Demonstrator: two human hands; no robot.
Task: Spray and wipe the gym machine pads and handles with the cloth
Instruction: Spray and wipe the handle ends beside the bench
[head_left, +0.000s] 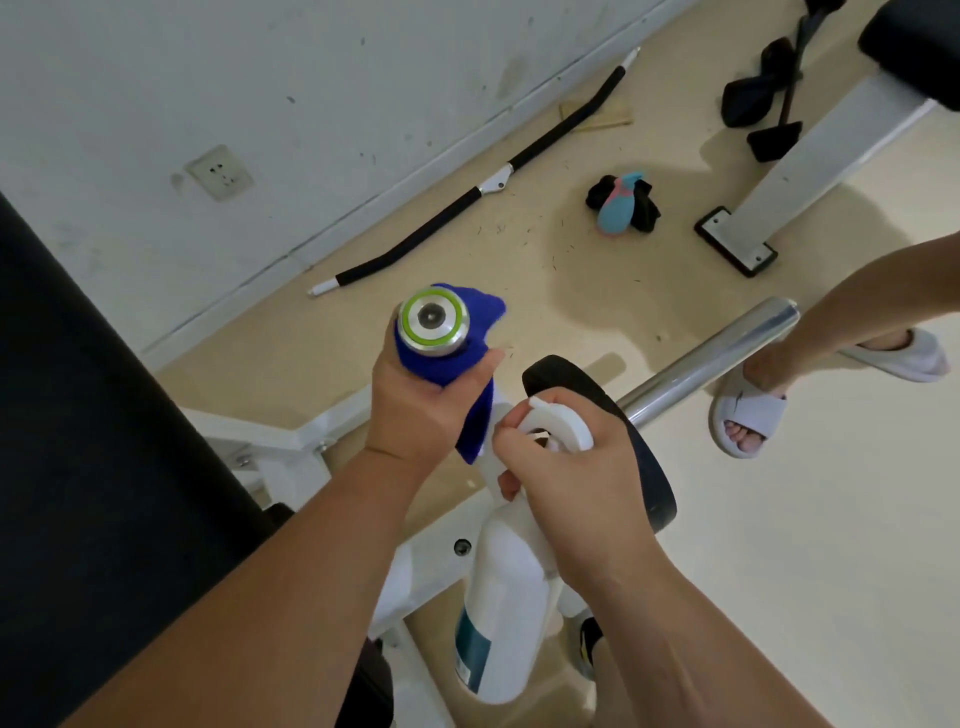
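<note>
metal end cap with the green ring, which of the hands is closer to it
Left. The left hand grips the blue cloth wrapped just below the end cap. The right hand holds the spray bottle, lower right.

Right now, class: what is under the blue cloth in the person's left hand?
The blue cloth is wrapped round a machine handle; only its metal end cap with a green ring shows. The left hand grips over the cloth, so the handle's shaft is hidden.
</note>
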